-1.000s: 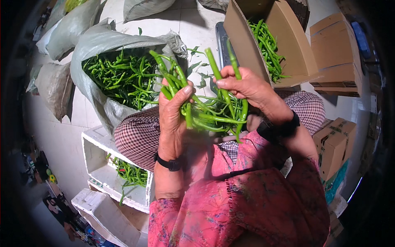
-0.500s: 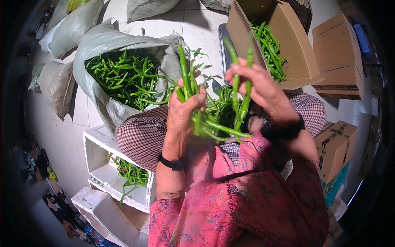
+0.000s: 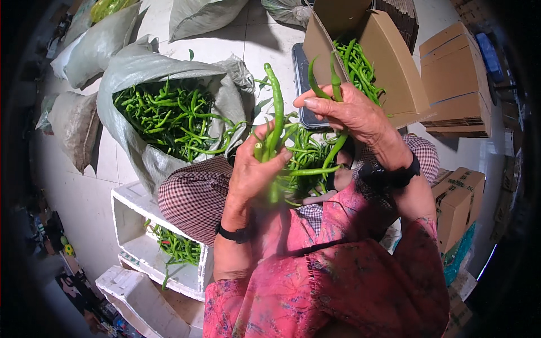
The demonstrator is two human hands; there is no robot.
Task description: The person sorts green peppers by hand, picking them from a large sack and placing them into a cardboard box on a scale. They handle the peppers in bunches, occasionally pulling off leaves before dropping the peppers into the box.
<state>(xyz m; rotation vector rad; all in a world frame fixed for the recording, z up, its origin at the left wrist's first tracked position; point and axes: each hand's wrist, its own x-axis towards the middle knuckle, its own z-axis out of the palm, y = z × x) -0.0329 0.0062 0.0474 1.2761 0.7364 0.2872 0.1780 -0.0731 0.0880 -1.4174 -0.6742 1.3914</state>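
Note:
My left hand [image 3: 251,166] is closed around several long green chili peppers [image 3: 277,104], one of them pointing up and curved at its tip. To its right, my right hand [image 3: 363,118] grips green chili peppers [image 3: 336,84] whose ends stick out above and below the fingers. Its index finger reaches left, towards the left hand. Below both hands, a heap of green chili peppers [image 3: 310,155] lies between my legs, partly hidden by hands and peppers. Left of the hands, an open whitish woven sack [image 3: 127,70] is full of green chili peppers [image 3: 166,115].
An open cardboard box [image 3: 397,62] with green peppers stands at the far right, beside a dark-rimmed flat tray [image 3: 304,84]. Flattened cartons [image 3: 453,84] are stacked farther right. A white foam box [image 3: 127,197] with some peppers sits at left. More filled sacks [image 3: 205,17] lie behind.
The peppers in my right hand, smeared by motion before, are now steadier and sit lower in the fingers. My left hand has turned slightly, still holding its bunch. The whole view has shifted a little.

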